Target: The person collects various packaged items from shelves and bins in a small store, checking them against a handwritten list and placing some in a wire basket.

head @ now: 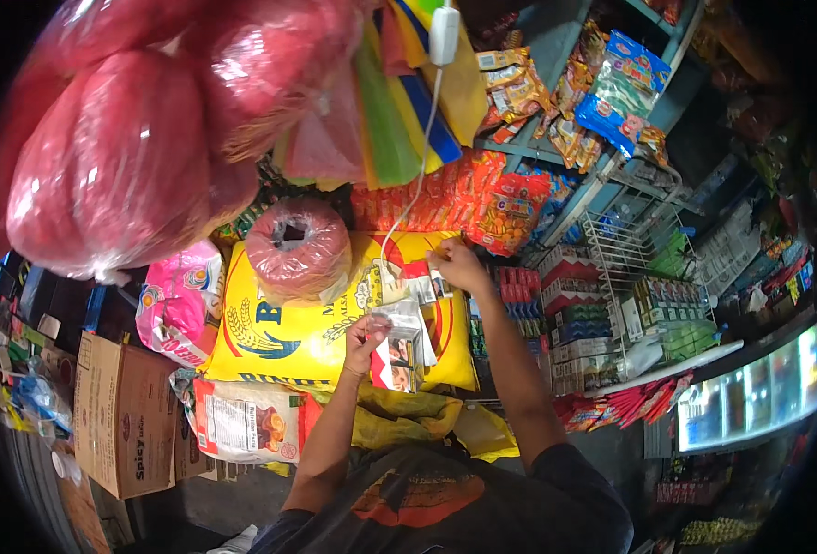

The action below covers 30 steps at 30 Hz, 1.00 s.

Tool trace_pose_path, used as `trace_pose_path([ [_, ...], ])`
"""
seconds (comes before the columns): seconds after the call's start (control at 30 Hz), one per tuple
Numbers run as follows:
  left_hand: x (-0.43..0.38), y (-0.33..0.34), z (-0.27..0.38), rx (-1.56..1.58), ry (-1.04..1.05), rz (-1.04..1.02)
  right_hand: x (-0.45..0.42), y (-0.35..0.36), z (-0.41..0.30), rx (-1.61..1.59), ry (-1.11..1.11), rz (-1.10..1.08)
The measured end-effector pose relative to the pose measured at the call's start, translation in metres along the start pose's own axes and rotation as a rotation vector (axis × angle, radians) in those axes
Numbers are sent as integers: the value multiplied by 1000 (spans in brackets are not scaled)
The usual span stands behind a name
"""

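A full yellow printed sack [311, 346] lies before me. On its right part are several small cartons with pictures on them. My left hand [365, 343] holds clear plastic film or a small piece of it beside a red and white carton [400, 365]; its grip on the carton itself is not plain. Up and to the right, my right hand [460, 266] is bent over the sack's edge, its fingertips near another small red and white carton [419, 282]; whether it pinches anything cannot be told. A silvery wrapper [400, 313] lies between the hands.
A plastic-wrapped pink roll [298, 249] sits on the sack's upper left. Large bags of pink material [111, 166] hang at upper left, near a white cable [422, 159]. A cardboard box [128, 415] stands left; a wire rack [616, 256] and stacked cartons stand right.
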State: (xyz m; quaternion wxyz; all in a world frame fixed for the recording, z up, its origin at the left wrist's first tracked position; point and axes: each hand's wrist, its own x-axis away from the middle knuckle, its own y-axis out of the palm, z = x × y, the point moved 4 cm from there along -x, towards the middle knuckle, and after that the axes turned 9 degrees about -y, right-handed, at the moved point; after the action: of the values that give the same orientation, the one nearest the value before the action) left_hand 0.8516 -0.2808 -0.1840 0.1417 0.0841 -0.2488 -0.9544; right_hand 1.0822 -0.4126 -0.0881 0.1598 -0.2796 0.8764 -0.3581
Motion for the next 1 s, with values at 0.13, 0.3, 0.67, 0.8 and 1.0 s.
trace_pose_path([
  [0.13, 0, -3, -4, 67, -4, -27, 28, 30, -40, 171, 58, -88],
  [0.3, -2, -6, -6, 118, 35, -6, 38, 44, -44, 345, 97, -82],
  [0.67, 42, -78, -35, 744, -66, 4, 117, 93, -91, 374, -189, -64],
  [0.8, 97, -92, -16, 856, 14, 45, 94, 108, -110, 387, -202, -22],
  [1.0, 105, -65, 46, 573, 30, 190, 21, 104, -141, 301, -26, -14],
])
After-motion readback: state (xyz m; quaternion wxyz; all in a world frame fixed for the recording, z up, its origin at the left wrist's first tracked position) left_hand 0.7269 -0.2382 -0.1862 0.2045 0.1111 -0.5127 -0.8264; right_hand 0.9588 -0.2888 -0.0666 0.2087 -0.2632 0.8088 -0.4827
